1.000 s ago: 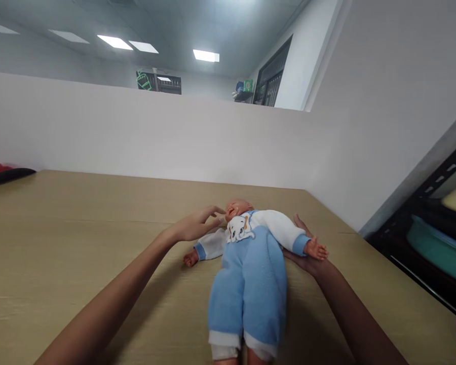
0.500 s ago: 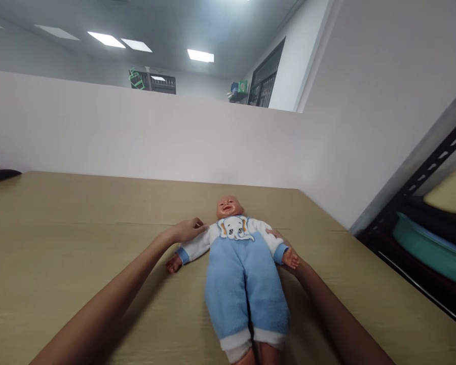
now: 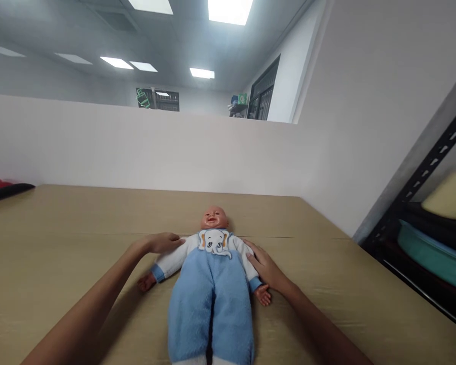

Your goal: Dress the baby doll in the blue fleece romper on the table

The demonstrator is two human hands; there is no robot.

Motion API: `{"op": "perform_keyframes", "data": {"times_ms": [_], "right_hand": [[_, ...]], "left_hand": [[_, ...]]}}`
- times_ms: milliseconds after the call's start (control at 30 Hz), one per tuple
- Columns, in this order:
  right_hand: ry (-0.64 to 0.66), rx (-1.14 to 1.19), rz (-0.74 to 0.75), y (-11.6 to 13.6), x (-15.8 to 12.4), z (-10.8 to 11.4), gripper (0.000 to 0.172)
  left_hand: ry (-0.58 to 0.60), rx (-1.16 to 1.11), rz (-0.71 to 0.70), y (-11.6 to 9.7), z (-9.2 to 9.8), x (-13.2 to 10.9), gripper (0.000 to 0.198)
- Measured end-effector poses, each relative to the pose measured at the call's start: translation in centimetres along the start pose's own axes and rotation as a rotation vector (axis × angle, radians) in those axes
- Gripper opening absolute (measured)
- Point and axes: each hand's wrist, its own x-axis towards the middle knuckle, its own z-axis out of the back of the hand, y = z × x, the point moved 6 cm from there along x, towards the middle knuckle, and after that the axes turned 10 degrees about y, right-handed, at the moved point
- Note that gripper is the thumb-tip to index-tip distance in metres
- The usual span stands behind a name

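Note:
A baby doll (image 3: 213, 289) lies on its back on the wooden table (image 3: 79, 253), head toward the far wall. It wears a blue and white fleece suit with an elephant patch (image 3: 215, 242) on the chest. At the upper part of the sleeve on the left of the view, my left hand (image 3: 163, 243) rests with bent fingers, the fingertips partly hidden against the cloth. My right hand (image 3: 264, 263) holds the other sleeve, thumb on the front and fingers along the outer side. Both doll arms are spread out from the body. The doll's feet are out of view.
A low white wall (image 3: 155, 152) stands behind the table. On the right, a black metal rack (image 3: 421, 177) holds a teal basin (image 3: 433, 253) and a pale yellow container (image 3: 450, 197). A red and black item (image 3: 7, 190) sits at the far left edge.
The doll has shifted to the left and toward me on the table, with both hands moving along with it. More of my right hand shows now. The camera view has tilted up slightly.

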Motion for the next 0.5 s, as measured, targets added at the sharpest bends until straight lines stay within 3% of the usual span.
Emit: {"op": "perform_keyframes", "data": {"times_ms": [267,500], "right_hand": [[0.002,0.033,-0.006,-0.5,0.1,0.3,0.052],[0.022,0.041,-0.01,-0.7,-0.1,0.6,0.054]], "left_hand": [[-0.096,-0.221,-0.092,2.1,-2.2,-4.7,0.065],[-0.194,-0.28,-0.154,2.7,-3.5,-4.4,0.065]]}}
